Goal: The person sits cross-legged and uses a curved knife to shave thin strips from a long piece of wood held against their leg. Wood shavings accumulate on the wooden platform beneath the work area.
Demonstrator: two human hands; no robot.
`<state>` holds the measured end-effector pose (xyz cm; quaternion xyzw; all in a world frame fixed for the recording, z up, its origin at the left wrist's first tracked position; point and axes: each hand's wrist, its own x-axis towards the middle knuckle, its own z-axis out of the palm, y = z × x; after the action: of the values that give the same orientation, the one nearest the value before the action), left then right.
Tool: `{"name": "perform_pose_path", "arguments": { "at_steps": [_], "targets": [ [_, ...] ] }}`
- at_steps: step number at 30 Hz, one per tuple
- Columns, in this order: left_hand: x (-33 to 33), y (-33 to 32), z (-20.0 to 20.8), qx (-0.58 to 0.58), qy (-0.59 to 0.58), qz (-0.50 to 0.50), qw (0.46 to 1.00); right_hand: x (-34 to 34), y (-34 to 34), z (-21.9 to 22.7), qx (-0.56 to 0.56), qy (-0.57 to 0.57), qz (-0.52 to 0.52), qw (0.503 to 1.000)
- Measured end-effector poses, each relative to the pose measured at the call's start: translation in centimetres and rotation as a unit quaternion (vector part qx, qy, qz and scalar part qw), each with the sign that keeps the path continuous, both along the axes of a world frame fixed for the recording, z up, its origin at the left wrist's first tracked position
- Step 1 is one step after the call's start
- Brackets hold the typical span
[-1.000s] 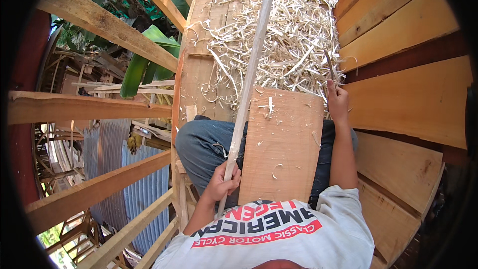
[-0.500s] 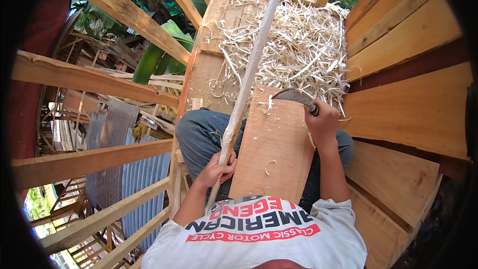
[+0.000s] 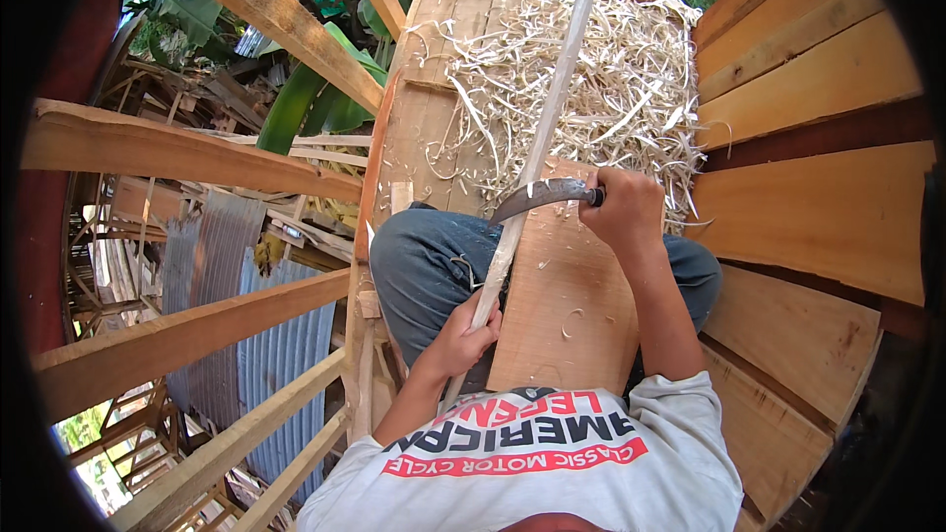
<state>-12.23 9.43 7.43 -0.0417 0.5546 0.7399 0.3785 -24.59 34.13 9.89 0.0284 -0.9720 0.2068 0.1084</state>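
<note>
My left hand (image 3: 465,337) is closed round the lower part of a long pale stick (image 3: 544,123), which slants up and away to the right. In my right hand (image 3: 628,214) is the dark handle of a curved sickle (image 3: 540,195). Its blade points left and crosses over the stick, above my left hand; whether it touches the wood I cannot tell. A flat wooden board (image 3: 567,305) lies across my lap, under the sickle and beside the stick. Curly wood shavings (image 3: 631,108) are heaped beyond the board, and a few lie on it.
I sit on a plank floor (image 3: 419,128) with wooden rails (image 3: 197,163) along the left and far sides. A slatted plank wall (image 3: 808,207) rises close on my right. Outside, to the left, are corrugated metal sheets (image 3: 286,365) and scrap wood; banana leaves (image 3: 310,103) hang beyond the rail.
The sickle has moved left, from over the board to across the stick. The stick's far end has swung right, and my left hand has shifted slightly right with it.
</note>
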Motion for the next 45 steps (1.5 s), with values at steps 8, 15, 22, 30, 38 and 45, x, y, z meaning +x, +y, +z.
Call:
{"name": "perform_pose_path", "arguments": {
  "at_steps": [8, 15, 22, 30, 38, 45],
  "targets": [
    [-0.3, -0.7, -0.7, 0.003, 0.011, 0.011, 1.0, -3.8, -0.4, -0.8, 0.043, 0.009, -0.073, 0.996],
    [-0.3, -0.6, -0.8, 0.013, 0.021, 0.015, 1.0, -9.2, 1.6, -0.5, 0.065, 0.018, -0.164, 0.984],
    [0.6, -1.0, -2.5, -0.013, 0.08, -0.048, 0.996, -18.0, 9.6, 0.4, -0.028, -0.049, -0.28, 0.958],
    [-0.7, -1.2, -1.5, 0.064, -0.008, -0.018, 0.998, -10.5, 9.8, -3.0, -0.221, -0.062, -0.221, 0.948],
    [-0.4, -0.5, -1.0, 0.083, -0.019, 0.0, 0.996, 1.3, 1.7, -1.8, -0.211, -0.045, -0.052, 0.975],
    [0.0, 0.2, -0.8, -0.015, 0.023, 0.02, 0.999, 1.4, -1.0, -0.1, -0.024, -0.049, -0.019, 0.998]
  ]
}}
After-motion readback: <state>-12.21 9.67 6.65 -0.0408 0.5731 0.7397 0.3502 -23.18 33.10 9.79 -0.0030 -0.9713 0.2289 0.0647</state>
